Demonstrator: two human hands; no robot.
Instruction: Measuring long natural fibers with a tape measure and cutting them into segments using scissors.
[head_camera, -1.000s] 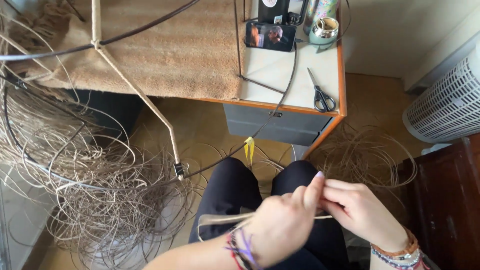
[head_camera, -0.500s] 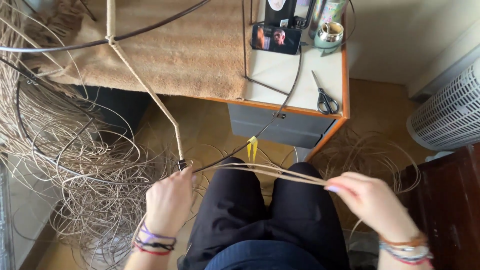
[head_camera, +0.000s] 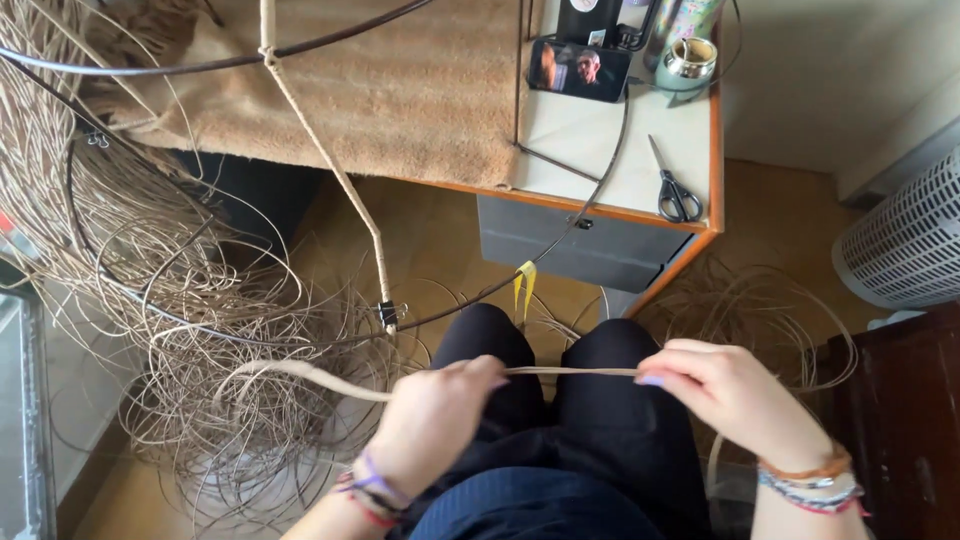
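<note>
- L hand (head_camera: 432, 425) is pinching a flat tan strip (head_camera: 570, 372), fingers curled shut on it.
- R hand (head_camera: 735, 395) is gripping the strip's other end, fingers closed.
- Strip is stretching btwn both hands, over the knees, w/ its tail curving left.
- Reed pile (head_camera: 170, 320) is lying on the floor, left.
- Scissors (head_camera: 674, 190) are resting on the desk (head_camera: 590, 140).
</note>
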